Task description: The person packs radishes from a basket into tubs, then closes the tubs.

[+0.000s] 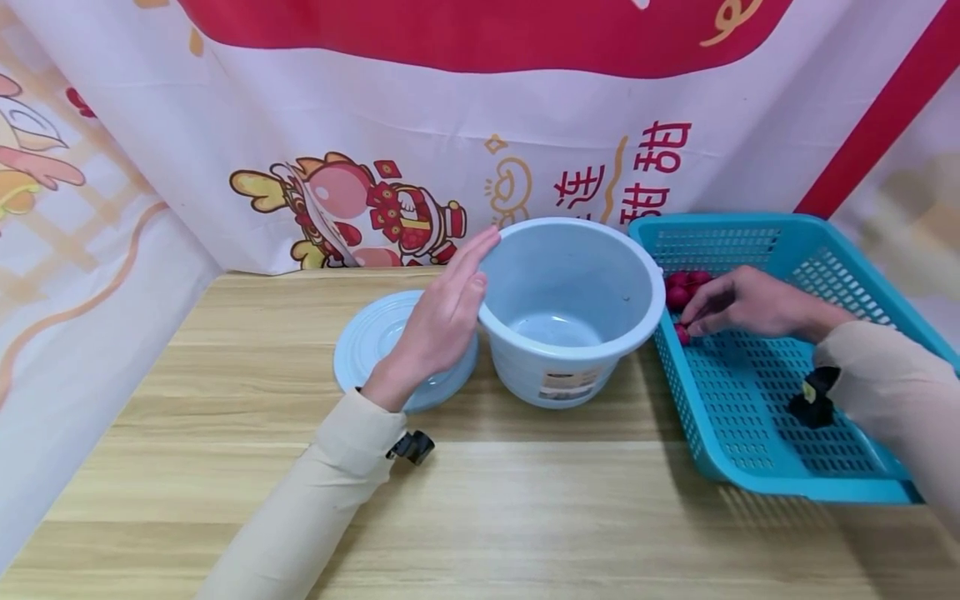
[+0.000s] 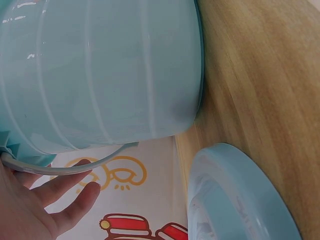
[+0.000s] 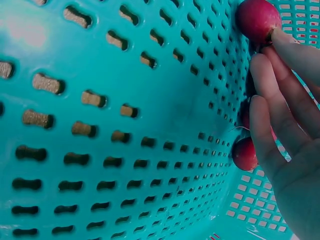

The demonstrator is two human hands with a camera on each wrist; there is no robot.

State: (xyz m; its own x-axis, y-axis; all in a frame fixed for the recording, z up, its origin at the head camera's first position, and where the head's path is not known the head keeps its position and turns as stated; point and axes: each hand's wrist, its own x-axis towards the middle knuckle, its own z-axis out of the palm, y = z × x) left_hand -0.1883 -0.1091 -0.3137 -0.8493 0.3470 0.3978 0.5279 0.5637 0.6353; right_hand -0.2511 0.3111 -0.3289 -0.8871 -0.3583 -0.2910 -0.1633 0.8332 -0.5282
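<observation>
Right hand (image 1: 757,302): down in the turquoise perforated basket (image 1: 795,485), my thumb and fingertips pinching one red radish (image 1: 681,335) by the wall nearest the bucket; more red radishes (image 1: 678,296) bunched just beyond it. Left hand (image 1: 438,321): fingers straight, at the left rim of the light-blue plastic bucket (image 1: 517,367) (wrist view has them slightly spread beside the bucket handle (image 2: 65,171)). Bucket upright, uncovered, label facing me, just left of the basket. Round blue lid (image 1: 367,342) flat on the wood-grain table (image 1: 487,517), partly behind my left hand.
</observation>
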